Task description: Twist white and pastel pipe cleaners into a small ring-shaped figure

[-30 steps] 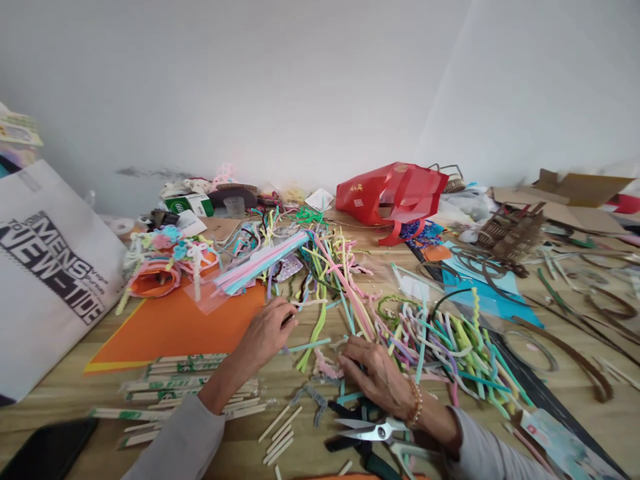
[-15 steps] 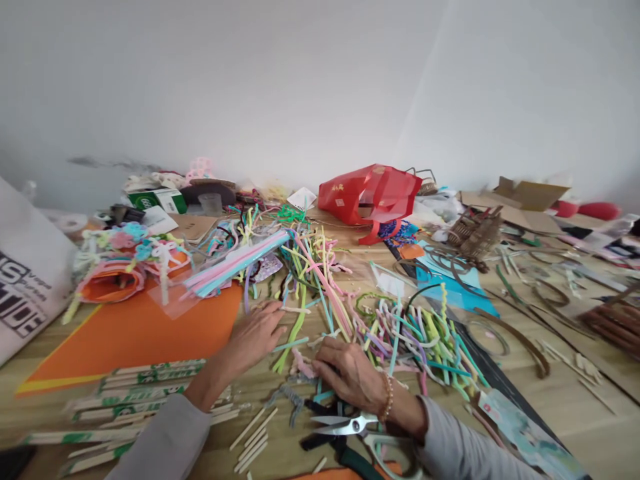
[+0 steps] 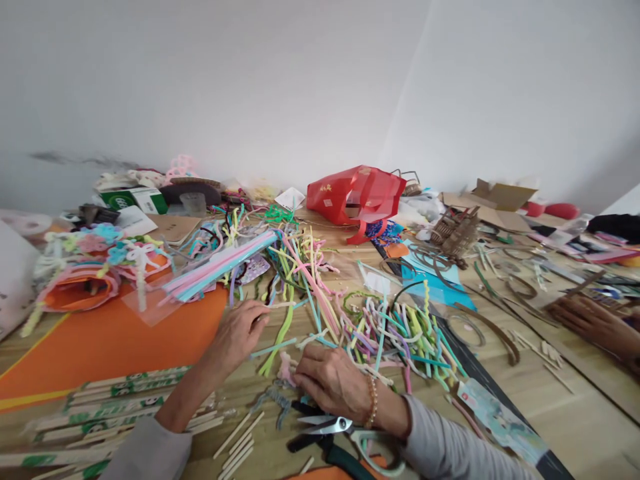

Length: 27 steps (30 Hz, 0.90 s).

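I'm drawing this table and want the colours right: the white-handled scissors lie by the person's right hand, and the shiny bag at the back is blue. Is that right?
Not quite: the shiny bag at the back is red, as the head view shows. The white-handled scissors do lie by the right hand.

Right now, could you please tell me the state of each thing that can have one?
Left hand: fingers bent; grip unclear.
Right hand: fingers bent; grip unclear.
Heaped pipe cleaners: loose, tangled.
Scissors: open, blades parted.
Red bag: on its side, mouth open.
Cardboard box: open, flap raised.
Wrapped sticks: in printed wrappers.
Loose sticks: unwrapped.
Orange sheet: spread flat.
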Each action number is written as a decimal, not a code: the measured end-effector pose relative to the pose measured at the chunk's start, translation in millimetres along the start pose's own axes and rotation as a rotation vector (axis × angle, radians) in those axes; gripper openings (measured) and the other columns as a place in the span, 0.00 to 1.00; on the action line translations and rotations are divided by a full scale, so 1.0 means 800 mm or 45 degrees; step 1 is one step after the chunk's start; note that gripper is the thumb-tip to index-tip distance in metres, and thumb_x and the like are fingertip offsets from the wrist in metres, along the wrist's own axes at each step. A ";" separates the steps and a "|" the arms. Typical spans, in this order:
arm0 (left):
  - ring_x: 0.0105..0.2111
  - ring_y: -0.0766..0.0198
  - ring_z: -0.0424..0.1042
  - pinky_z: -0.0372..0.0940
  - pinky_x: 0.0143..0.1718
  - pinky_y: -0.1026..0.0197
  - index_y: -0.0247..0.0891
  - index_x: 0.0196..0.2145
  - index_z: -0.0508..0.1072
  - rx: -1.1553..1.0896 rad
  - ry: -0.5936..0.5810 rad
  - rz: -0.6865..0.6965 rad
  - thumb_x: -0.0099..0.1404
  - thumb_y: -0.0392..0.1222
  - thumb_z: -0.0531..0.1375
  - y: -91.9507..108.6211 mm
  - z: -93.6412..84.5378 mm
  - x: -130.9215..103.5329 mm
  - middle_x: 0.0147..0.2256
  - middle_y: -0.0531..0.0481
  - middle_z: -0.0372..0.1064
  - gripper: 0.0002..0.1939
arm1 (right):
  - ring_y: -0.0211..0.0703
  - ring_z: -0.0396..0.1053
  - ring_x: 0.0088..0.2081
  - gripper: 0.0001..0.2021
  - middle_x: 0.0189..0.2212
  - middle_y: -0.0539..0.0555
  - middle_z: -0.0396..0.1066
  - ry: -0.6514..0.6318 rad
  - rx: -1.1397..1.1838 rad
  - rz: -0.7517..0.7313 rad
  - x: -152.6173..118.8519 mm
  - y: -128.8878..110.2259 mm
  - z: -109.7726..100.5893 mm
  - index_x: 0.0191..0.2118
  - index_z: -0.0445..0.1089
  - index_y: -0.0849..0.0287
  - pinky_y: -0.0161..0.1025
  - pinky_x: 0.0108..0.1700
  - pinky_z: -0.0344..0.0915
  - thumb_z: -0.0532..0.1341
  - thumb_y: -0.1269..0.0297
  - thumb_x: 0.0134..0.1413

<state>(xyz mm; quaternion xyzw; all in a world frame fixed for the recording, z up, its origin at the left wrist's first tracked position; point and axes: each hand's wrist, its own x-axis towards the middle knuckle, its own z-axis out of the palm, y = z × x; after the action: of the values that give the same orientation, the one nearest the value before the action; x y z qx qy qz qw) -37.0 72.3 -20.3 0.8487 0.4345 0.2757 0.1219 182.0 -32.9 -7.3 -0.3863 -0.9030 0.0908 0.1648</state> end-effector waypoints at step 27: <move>0.44 0.52 0.68 0.63 0.46 0.53 0.36 0.44 0.74 0.190 0.124 -0.132 0.60 0.32 0.50 -0.029 -0.006 0.006 0.43 0.40 0.68 0.18 | 0.38 0.65 0.34 0.12 0.31 0.52 0.66 0.024 0.168 0.002 0.000 -0.003 0.005 0.38 0.66 0.58 0.34 0.36 0.57 0.47 0.65 0.68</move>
<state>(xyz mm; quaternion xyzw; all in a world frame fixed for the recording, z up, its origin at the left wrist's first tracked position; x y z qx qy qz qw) -52.9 89.7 -24.9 0.8173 0.5027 0.2768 0.0511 179.1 -34.7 -10.4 -0.3761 -0.8932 0.1467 0.1982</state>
